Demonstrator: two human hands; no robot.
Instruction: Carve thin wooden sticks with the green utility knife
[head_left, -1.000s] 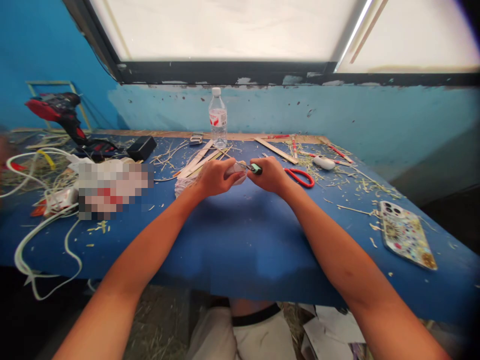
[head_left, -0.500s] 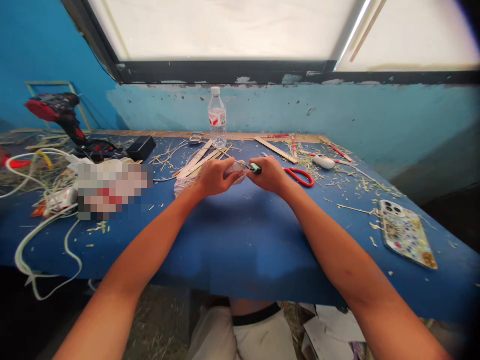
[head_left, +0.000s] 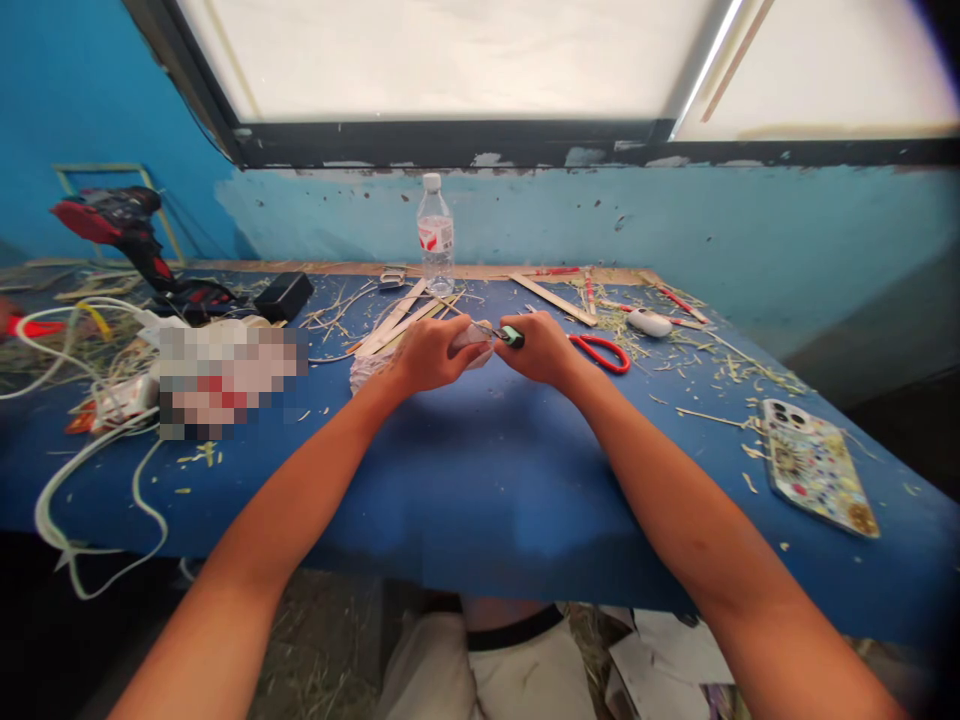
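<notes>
My left hand is closed, thumb on top, around a thin wooden strip and a whitish, crumpled piece that looks like cloth or paper. My right hand is wrapped around a knife with a green and black handle. Its blade points left and meets the strip by my left fingertips; the exact contact is too small to make out. Both hands are close together above the table. Beneath my left wrist lies a crumpled white cloth. Red-handled scissors rest beside my right hand.
On the blue table stand a water bottle and a red-black power drill. Wood slats, shavings, white cables, a white mouse-like object and a phone lie around. Part of another person's hand shows far left.
Hardly anything differs. Both hands keep the same grip and place, and the view has shifted very slightly.
</notes>
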